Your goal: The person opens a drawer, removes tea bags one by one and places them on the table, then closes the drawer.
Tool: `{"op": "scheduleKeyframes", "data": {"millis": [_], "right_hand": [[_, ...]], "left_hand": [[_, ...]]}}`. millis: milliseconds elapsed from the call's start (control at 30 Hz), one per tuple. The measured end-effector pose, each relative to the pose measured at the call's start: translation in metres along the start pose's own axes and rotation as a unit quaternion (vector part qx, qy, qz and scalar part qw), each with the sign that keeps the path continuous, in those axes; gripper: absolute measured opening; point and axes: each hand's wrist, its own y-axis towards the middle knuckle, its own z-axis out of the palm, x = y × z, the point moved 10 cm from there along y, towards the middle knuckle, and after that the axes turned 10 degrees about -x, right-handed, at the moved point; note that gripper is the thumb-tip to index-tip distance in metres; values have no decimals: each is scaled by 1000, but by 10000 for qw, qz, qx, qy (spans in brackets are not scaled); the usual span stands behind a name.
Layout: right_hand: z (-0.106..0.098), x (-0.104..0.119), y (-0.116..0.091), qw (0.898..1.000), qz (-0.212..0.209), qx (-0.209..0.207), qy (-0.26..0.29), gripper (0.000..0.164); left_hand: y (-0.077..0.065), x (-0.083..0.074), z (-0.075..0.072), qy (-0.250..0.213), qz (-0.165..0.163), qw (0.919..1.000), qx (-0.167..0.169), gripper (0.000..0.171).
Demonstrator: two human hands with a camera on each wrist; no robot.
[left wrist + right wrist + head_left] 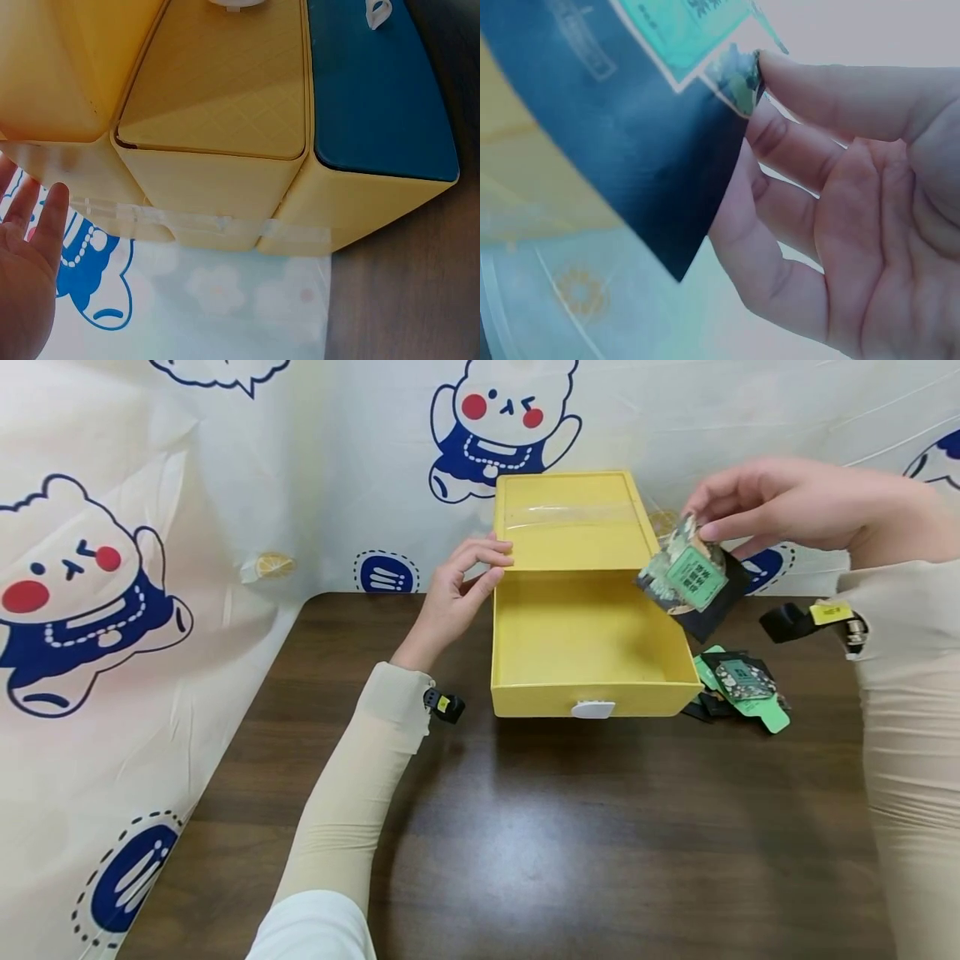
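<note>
In the head view, my right hand (pixel 795 510) pinches a dark packet with a green label (pixel 697 578) by its upper corner. The packet hangs tilted over the right side of the pulled-out yellow drawer (pixel 592 635). Close up in the right wrist view, thumb and fingers nip the packet's edge (pixel 652 157). My left hand (pixel 457 585) lies at the left edge of the yellow drawer cabinet (pixel 573 522), fingertips right at its top rim. Seen from the left wrist, that hand (pixel 30 255) has straight fingers beside the cabinet's side.
Several dark and green packets (pixel 742 685) lie piled on the brown table (pixel 525 843), right of the drawer. A white handle (pixel 592 710) sits on the drawer front. Below it, the left wrist view shows another yellow drawer (pixel 217 82) and a blue one (pixel 382 97). Patterned cloth (pixel 360 460) hangs behind.
</note>
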Motion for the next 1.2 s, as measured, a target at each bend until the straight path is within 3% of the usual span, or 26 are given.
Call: {"op": "scheduleKeyframes", "data": {"millis": [200, 433, 567, 767, 1033, 1200], "right_hand": [[-23, -55, -10, 9969, 293, -541, 494, 21], [-24, -127, -24, 9826, 886, -741, 1454, 18], [-19, -163, -32, 9637, 1181, -794, 2258, 18], [-6, -209, -44, 9269, 1421, -889, 3359, 24], [36, -260, -59, 8739, 1966, -503, 4417, 26], [60, -283, -64, 8742, 2211, -348, 4309, 16]], "left_hand": [[-1, 0, 0, 21, -18, 10000, 0, 15], [0, -1, 1, 12, 30, 10000, 32, 15], [1, -1, 1, 39, 50, 10000, 33, 15], [1, -2, 1, 71, 67, 10000, 17, 15], [1, -2, 2, 26, 80, 10000, 26, 15], [0, 0, 1, 66, 36, 10000, 14, 15]]}}
